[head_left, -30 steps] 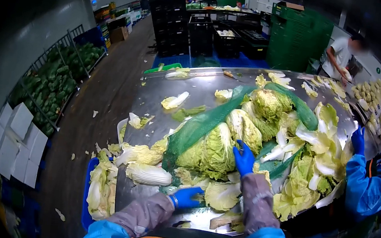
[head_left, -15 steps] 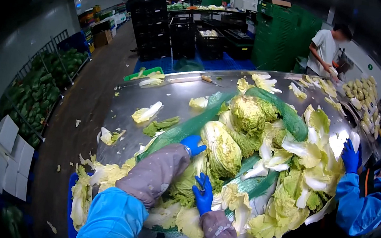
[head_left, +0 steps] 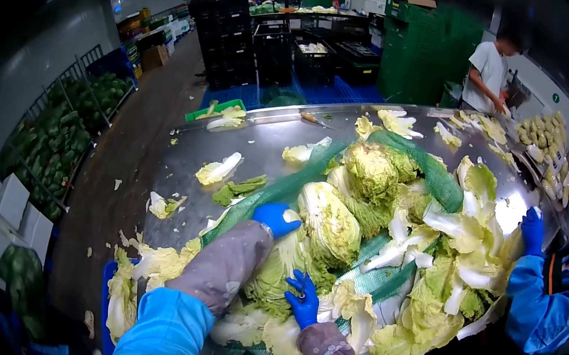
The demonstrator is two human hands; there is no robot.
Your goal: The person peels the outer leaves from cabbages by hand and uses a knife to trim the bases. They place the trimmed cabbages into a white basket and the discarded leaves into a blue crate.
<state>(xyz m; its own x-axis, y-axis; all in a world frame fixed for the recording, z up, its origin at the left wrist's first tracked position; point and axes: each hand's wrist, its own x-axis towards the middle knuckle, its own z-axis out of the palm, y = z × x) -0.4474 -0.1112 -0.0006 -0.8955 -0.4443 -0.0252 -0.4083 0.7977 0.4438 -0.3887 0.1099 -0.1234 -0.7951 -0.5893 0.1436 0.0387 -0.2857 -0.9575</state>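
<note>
In the middle of the metal table, my blue-gloved left hand [head_left: 277,220] is closed round the white stem end of a napa cabbage [head_left: 279,271]. The cabbage lies slanted, leafy part towards me. Against its lower right side is my right hand [head_left: 304,302], also blue-gloved, with curled fingers round something thin and dark that I cannot make out clearly. Another napa cabbage [head_left: 330,218] touches the held one on the right. More heads [head_left: 370,173] lie behind it in a green mesh net [head_left: 432,172].
Loose leaves [head_left: 422,326] are heaped at the right, others scattered on the metal table [head_left: 259,155]. A knife [head_left: 313,119] lies near the far edge. One co-worker's gloved hand [head_left: 532,232] is at the right; another person [head_left: 487,74] stands beyond. A blue bin [head_left: 107,290] is at the left.
My left hand has shifted slightly left and closed on the cabbage's stem end. My right hand has moved a little down. At lower left, someone's foot and a large green bundle have come into view.
</note>
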